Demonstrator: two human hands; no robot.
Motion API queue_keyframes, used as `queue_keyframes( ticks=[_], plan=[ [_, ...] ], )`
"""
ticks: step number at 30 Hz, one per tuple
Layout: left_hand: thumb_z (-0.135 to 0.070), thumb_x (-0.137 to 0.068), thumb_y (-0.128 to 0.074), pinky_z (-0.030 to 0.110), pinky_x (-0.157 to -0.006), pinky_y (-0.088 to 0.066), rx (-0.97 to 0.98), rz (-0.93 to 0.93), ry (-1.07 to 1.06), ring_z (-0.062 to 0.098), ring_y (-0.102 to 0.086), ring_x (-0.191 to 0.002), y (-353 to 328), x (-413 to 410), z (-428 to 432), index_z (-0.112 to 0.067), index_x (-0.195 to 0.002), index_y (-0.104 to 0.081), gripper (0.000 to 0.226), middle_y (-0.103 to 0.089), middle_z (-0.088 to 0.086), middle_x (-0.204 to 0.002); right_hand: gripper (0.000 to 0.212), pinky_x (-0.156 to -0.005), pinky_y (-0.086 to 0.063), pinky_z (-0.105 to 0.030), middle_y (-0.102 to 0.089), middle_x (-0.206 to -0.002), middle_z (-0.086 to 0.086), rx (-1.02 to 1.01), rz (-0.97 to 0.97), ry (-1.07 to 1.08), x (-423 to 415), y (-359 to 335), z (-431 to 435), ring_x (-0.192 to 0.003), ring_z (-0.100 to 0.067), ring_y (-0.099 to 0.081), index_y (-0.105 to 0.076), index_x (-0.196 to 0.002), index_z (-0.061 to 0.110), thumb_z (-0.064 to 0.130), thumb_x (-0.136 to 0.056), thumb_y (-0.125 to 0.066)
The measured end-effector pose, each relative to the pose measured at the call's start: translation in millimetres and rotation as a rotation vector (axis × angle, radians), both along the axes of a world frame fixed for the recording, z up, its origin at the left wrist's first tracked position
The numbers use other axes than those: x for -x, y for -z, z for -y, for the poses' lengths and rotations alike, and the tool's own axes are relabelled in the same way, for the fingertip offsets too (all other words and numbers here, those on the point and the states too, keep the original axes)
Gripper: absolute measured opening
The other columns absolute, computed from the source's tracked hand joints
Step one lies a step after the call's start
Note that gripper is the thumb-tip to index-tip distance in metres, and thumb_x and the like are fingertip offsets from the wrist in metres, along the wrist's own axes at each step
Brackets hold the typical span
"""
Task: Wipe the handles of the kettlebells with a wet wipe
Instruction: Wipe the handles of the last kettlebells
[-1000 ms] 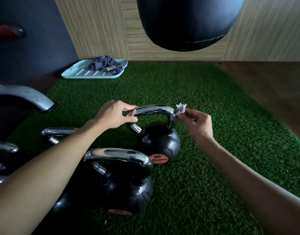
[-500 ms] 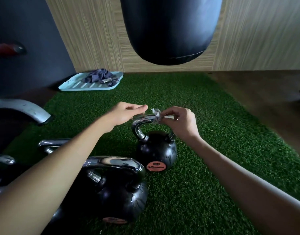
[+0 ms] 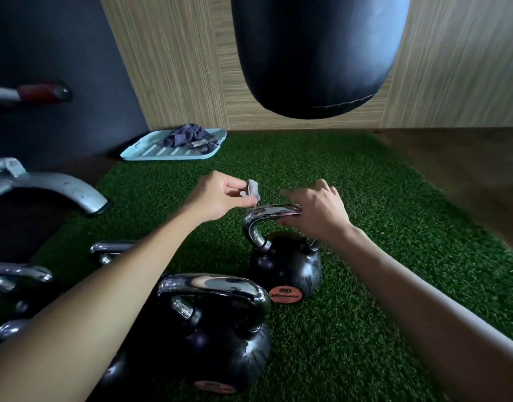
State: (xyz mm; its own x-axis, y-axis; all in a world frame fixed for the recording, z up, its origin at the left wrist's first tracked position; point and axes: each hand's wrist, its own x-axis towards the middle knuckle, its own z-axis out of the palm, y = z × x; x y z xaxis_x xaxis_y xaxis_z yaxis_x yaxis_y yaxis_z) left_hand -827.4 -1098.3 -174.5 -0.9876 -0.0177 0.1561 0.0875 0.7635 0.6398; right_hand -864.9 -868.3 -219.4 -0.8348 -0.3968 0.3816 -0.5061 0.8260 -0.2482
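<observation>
Wet wipe (image 3: pixel 253 190) has switched from right hand (image 3: pixel 322 213) to left hand (image 3: pixel 220 198), pinched between thumb and fingertips. Head view: light-blue tray (image 3: pixel 139 153) at back holds a crumpled dark cloth (image 3: pixel 185 136). Wet wipe sits just above the left end of the far kettlebell (image 3: pixel 287 265) handle (image 3: pixel 266 211); right hand loosely spread over its right end, gripping nothing.

My right hand (image 3: pixel 316 213) is smeared by motion blur and covers the right end of the far kettlebell's handle (image 3: pixel 266 211); I cannot tell whether it grips. My left hand (image 3: pixel 220 198) hides part of the wet wipe (image 3: pixel 253 189). The punching bag (image 3: pixel 316 53) is cut off at the top edge. The orange label (image 3: pixel 284 294) is too small to read.
</observation>
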Motion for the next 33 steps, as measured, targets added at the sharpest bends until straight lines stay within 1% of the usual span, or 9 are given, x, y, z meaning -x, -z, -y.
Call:
queue_keyframes(
  ticks=[2, 3, 4, 6, 16, 21, 26, 29, 33],
  plan=[
    [-0.037, -0.077, -0.087, 0.0, -0.062, -0.042, 0.098, -0.095, -0.005, -0.014, -0.065, -0.075, -0.3, -2.4, -7.6, -0.027, -0.114, -0.078, 0.04, -0.073, -0.023, -0.094, 0.054, -0.086, -0.031, -0.035, -0.073, -0.108, 0.009, -0.13, 0.047, 0.017, 4.5, 1.4, -4.3, -0.113, -0.017, -0.043, -0.062, -0.133, 0.042, 0.058, -0.083, -0.071],
    [-0.035, -0.078, -0.087, 0.013, -0.082, -0.021, 0.157, -0.117, 0.037, -0.013, -0.066, -0.071, 1.1, -2.7, -13.1, -0.028, -0.116, -0.077, 0.04, -0.068, -0.028, -0.083, 0.05, -0.084, -0.028, -0.034, -0.073, -0.105, 0.01, -0.131, 0.053, 0.015, 5.4, 2.8, -6.0, -0.111, -0.016, -0.043, -0.063, -0.132, 0.044, 0.056, -0.085, -0.07],
    [-0.035, -0.079, -0.085, 0.012, -0.047, -0.018, 0.215, -0.126, 0.088, -0.005, -0.056, -0.049, 1.8, -3.6, -19.7, -0.03, -0.116, -0.077, 0.038, -0.06, -0.033, -0.066, 0.047, -0.083, -0.027, -0.034, -0.072, -0.103, 0.011, -0.121, 0.049, 0.011, 5.0, 2.6, -8.1, -0.11, -0.015, -0.043, -0.064, -0.131, 0.045, 0.055, -0.085, -0.069],
    [-0.036, -0.079, -0.084, 0.019, -0.043, -0.021, 0.275, -0.126, 0.163, 0.004, -0.031, -0.047, 5.3, -0.2, -29.0, -0.034, -0.116, -0.076, 0.037, -0.049, -0.026, -0.045, 0.043, -0.085, -0.028, -0.035, -0.072, -0.1, 0.011, -0.087, 0.063, 0.004, 4.2, 0.7, -13.7, -0.11, -0.016, -0.045, -0.065, -0.128, 0.046, 0.054, -0.085, -0.069],
    [-0.039, -0.083, -0.08, 0.02, -0.055, -0.032, 0.419, -0.137, 0.293, 0.001, -0.044, -0.065, -3.1, 16.8, -61.5, -0.024, -0.124, -0.072, 0.044, -0.057, -0.014, -0.083, 0.053, -0.087, -0.047, -0.04, -0.051, -0.08, 0.022, 0.12, 0.129, 0.033, -1.8, 8.8, -56.2, -0.092, -0.012, -0.054, -0.065, -0.13, 0.04, 0.051, -0.08, -0.077],
    [-0.037, -0.082, -0.082, 0.016, -0.042, -0.029, 0.244, -0.13, 0.211, 0.001, -0.035, -0.041, 15.5, 10.1, -37.3, -0.024, -0.114, -0.078, 0.035, -0.06, -0.021, -0.063, 0.05, -0.071, -0.042, -0.022, -0.043, -0.076, 0.029, 0.167, 0.107, 0.043, -4.3, 8.5, -72.2, -0.074, 0.001, -0.047, -0.068, -0.127, 0.037, 0.046, -0.079, -0.08],
    [-0.039, -0.079, -0.084, 0.018, -0.043, -0.028, 0.19, -0.165, 0.192, 0.0, -0.041, -0.04, 24.4, 8.3, -41.5, -0.03, -0.096, -0.081, 0.02, -0.065, -0.012, -0.056, 0.048, -0.078, -0.054, -0.034, -0.075, -0.097, 0.016, 0.188, 0.109, 0.037, 1.3, 19.9, -74.3, -0.067, 0.013, -0.046, -0.068, -0.125, 0.039, 0.049, -0.079, -0.079],
    [-0.048, -0.074, -0.085, 0.021, -0.044, -0.02, 0.119, -0.087, 0.11, 0.003, -0.033, -0.041, 38.9, 11.2, -20.6, -0.03, -0.067, -0.074, 0.022, -0.053, -0.015, -0.045, 0.047, -0.073, -0.054, -0.03, -0.077, -0.099, 0.015, 0.204, 0.117, 0.035, 7.9, 24.6, -70.6, -0.063, 0.013, -0.05, -0.068, -0.124, 0.041, 0.05, -0.079, -0.079],
    [-0.05, -0.068, -0.087, 0.023, -0.046, -0.019, 0.13, 0.014, 0.057, 0.0, -0.034, -0.042, 51.6, 9.8, -9.8, -0.038, -0.062, -0.073, 0.019, -0.054, -0.017, -0.045, 0.048, -0.058, -0.043, -0.018, -0.076, -0.087, 0.017, 0.202, 0.142, 0.024, 12.1, 28.6, -65.7, -0.059, 0.003, -0.061, -0.066, -0.126, 0.043, 0.053, -0.08, -0.077]
  ],
)
